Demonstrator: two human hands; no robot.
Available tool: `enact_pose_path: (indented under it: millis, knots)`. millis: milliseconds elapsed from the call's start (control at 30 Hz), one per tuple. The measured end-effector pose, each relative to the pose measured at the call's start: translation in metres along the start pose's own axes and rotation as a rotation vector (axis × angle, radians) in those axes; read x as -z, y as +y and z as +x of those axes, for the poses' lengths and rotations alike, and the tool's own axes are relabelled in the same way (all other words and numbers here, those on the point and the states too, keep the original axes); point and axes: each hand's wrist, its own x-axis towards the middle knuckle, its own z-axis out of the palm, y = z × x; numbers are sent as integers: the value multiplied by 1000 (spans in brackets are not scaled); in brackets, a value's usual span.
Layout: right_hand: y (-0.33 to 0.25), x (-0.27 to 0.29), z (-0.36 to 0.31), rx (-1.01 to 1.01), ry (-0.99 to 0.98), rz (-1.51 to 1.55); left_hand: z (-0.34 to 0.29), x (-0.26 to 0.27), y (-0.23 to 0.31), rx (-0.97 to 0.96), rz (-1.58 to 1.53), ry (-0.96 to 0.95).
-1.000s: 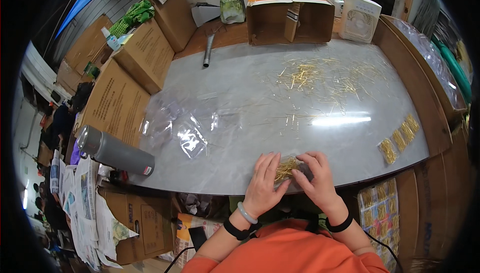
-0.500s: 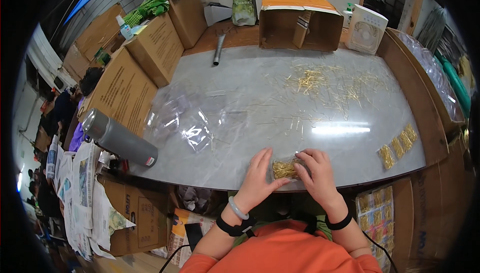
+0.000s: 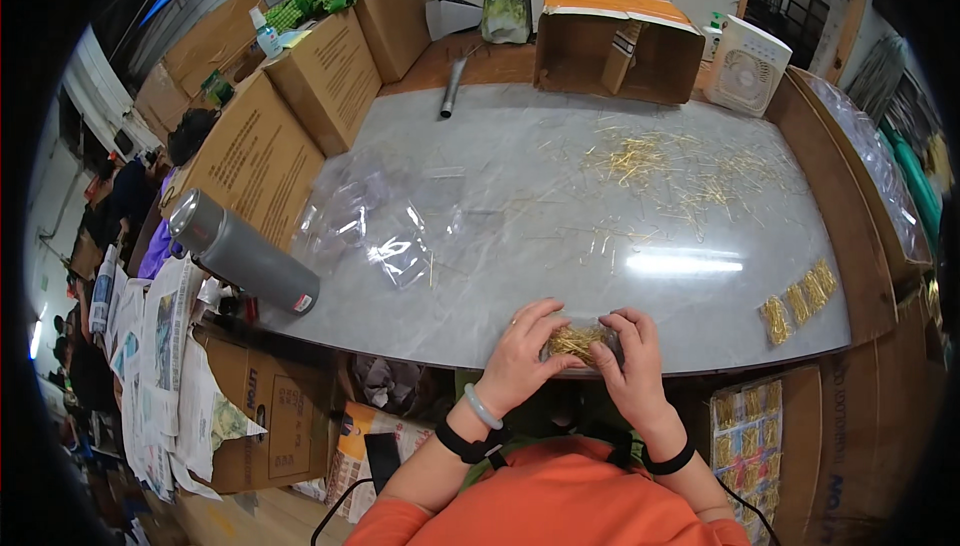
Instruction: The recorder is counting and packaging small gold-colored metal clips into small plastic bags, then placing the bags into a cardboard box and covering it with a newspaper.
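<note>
Between my hands, at the table's near edge, lies a clear plastic bag of gold wire hooks (image 3: 573,341). My left hand (image 3: 525,346) closes on the bag's left side, with its thumb along the near edge. My right hand (image 3: 632,351) grips the right side, its thumb pressed toward the hooks and its fingers curled over the top. Part of the bag is hidden under the fingers. Farther off on the grey table (image 3: 500,146) spreads a loose pile of gold hooks (image 3: 635,158). Several filled bags of hooks (image 3: 797,302) rest in a row near the right edge.
Clear empty bags (image 3: 395,241) lie on the table's left part, near a grey flask (image 3: 245,256). A metal tube (image 3: 454,86) lies farther back. Cardboard boxes (image 3: 330,71) line the left side. An open box (image 3: 620,51) and a white fan (image 3: 748,66) stand at the back.
My left fingers have curled in from a straighter pose over the bag, and my right hand has shifted slightly on its side. The whole view has moved a little.
</note>
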Motion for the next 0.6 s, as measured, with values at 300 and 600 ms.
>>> enact_pose_path:
  millis: [300, 600]
  knots:
    - [-19, 1, 57, 172, -169, -257, -4, -4, 4, 117, -82, 7]
    - [-19, -14, 58, 136, -264, -438, -5, -5, 4, 114, -69, 17]
